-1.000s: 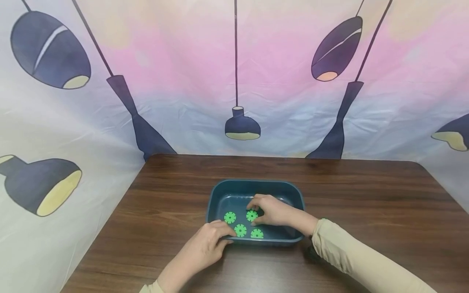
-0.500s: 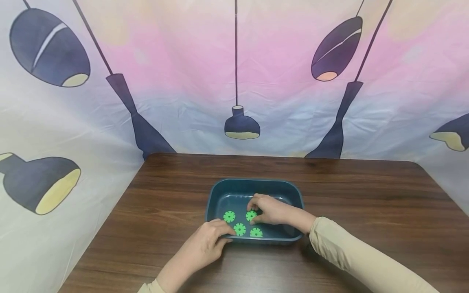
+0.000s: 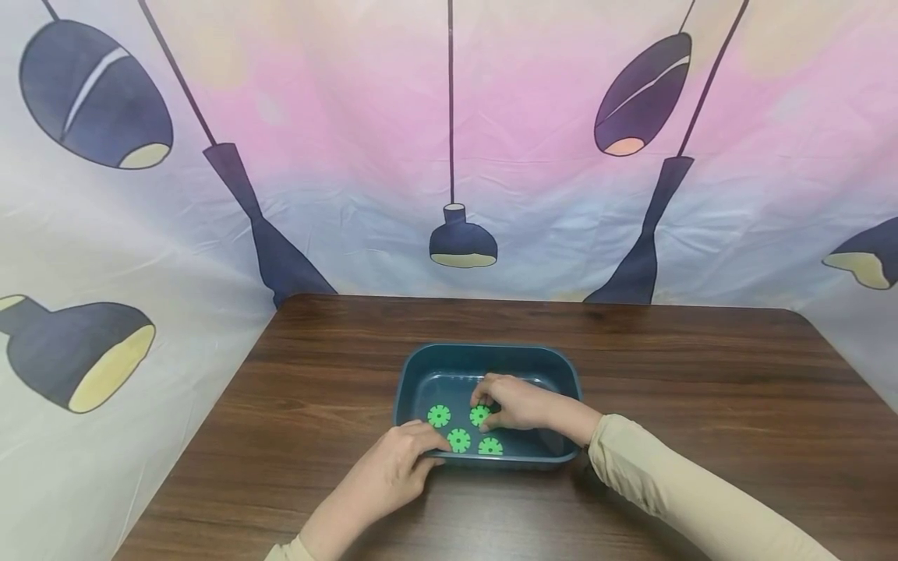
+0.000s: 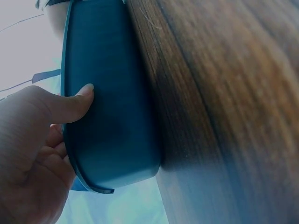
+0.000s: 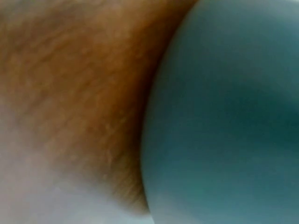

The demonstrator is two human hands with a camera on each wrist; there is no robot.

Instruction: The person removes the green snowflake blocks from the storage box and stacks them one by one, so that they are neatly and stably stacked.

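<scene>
A teal plastic basin [image 3: 519, 461] stands on the table with several green notched discs flat on its floor. My left hand [image 3: 400, 461] grips its near rim at the left; in the left wrist view the thumb presses the outer wall and the fingers go over the rim. Inside the basin, my right hand [image 3: 515, 401] has its thumb and fingers at opposite edges of one green notched disc [image 3: 479, 416], pinching it. Other discs lie left of it [image 3: 439, 416] and nearer the front rim [image 3: 459, 440]. A blurred teal wall [image 5: 224, 116] fills much of the right wrist view.
The brown wood-grain table [image 3: 316, 389] extends around the basin. A cloth backdrop [image 3: 547, 234] printed with hanging lamps rises behind the table and along both sides. My right forearm crosses the basin's right rim.
Both hands keep nearly the same places. The right hand and the disc under its fingers shift very slightly to the left; the other discs stay put.
</scene>
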